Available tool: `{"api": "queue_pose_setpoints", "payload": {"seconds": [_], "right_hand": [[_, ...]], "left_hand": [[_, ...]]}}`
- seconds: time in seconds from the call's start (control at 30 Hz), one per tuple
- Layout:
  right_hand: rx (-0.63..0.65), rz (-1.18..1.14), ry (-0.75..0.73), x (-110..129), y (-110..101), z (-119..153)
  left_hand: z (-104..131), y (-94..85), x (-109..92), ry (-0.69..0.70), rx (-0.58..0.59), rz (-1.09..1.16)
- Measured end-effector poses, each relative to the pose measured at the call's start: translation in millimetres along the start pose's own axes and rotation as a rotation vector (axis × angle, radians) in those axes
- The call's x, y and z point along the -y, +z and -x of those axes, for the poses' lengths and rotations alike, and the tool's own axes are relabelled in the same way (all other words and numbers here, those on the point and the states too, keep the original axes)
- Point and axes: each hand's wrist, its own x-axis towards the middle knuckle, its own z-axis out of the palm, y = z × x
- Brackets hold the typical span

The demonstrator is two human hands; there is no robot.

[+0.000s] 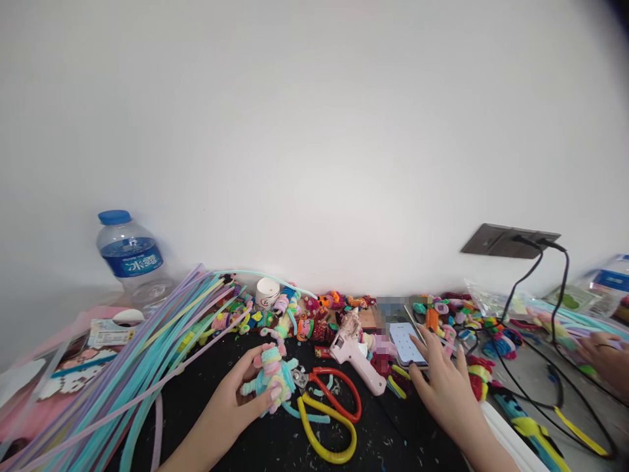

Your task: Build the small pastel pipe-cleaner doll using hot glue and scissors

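On the black mat (275, 439), low centre: left hand (240, 400) wraps a pastel pipe-cleaner figure (273, 375), fingers curled under it and thumb pressed on top, figure lifted slightly off the mat. Right hand (442, 383) lies flat, fingers spread, fingertips (423, 341) touching the lower edge of a phone (405, 342) with its screen lit, lying flat on the desk.

Between the hands: scissors with red handles (339, 392), yellow-handled pair (327, 432) just below and overlapping them, pink glue gun (354, 357) lying on its side, nozzle toward the wall.

Left side: long bundle of pastel pipe cleaners (147, 367) fanned diagonally across the mat edge. Water bottle with blue cap (132, 259) upright behind it, against the wall.

Along the wall: row of small colourful pipe-cleaner pieces (314, 314) and a small white cup (268, 292).

Right: wall socket (508, 240) with two black cables (553, 308) running down over the desk. Another person's hand (607, 354) at far right edge, resting on pastel material; can't tell its finger state.
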Motion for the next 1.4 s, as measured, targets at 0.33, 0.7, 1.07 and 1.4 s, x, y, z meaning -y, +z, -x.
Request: {"api": "queue_pose_setpoints", "payload": {"seconds": [0.33, 0.7, 1.07, 1.4], "right_hand": [[0.059, 0.056, -0.058, 7, 11, -20], [0.094, -0.011, 0.034, -1, 3, -10], [0.079, -0.011, 0.036, -6, 1, -6], [0.141, -0.002, 0.061, -17, 0, 2]], "left_hand": [[-2, -0.1, 3, 0.001, -0.032, 0.012], [-1, 0.0, 0, 0.012, -0.013, -0.022], [0, 0.6, 0, -0.019, 0.010, -0.013], [-1, 0.2, 1, -0.006, 0.023, 0.019]]}}
